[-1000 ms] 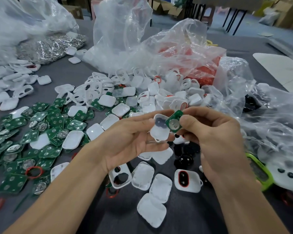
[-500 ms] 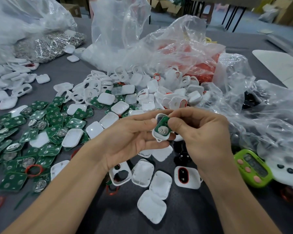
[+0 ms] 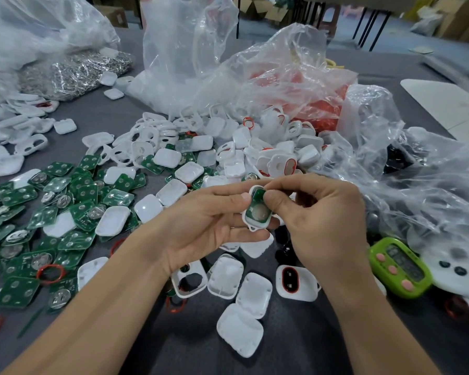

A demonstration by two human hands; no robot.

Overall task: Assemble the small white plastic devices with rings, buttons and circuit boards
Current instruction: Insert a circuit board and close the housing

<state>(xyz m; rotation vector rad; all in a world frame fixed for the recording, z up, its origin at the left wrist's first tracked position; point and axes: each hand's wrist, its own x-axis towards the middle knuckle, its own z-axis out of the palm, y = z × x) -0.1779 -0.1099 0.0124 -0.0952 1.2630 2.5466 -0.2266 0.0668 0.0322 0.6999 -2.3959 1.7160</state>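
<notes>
Grey table (image 3: 295, 347) is spreading out under everything, and it is carrying lots of little parts. A moment ago the green board (image 3: 258, 209) was tipping at the edge of the white case (image 3: 255, 225). Now it is lying flat inside the case, with its round silver part facing up.

On the left a big heap of green boards (image 3: 52, 212) is lying, some with silver discs, and a red ring (image 3: 50, 266) is resting on them. White covers (image 3: 225, 276) are lying hollow side up, just below the hands. One white piece with a red ring in it (image 3: 295, 284) is sitting beside them, under the right wrist. A green timer (image 3: 401, 266) with pink buttons is lying to the right. Clear plastic bags (image 3: 190, 63) are puffing up at the back, one of them showing red stuff inside. A bag of shiny metal bits (image 3: 76, 71) is sitting far left. Cardboard boxes (image 3: 460, 20) and dark table legs (image 3: 374, 25) are showing across the room.

The left hand (image 3: 201, 226) is holding the white case up above the table, with its thumb on the left side and its fingers curling under. The right hand (image 3: 317, 220) is pinching the top end. Its thumb is pressing down on the green board and its first finger is hooking over the top edge. The other right fingers are curling in.
</notes>
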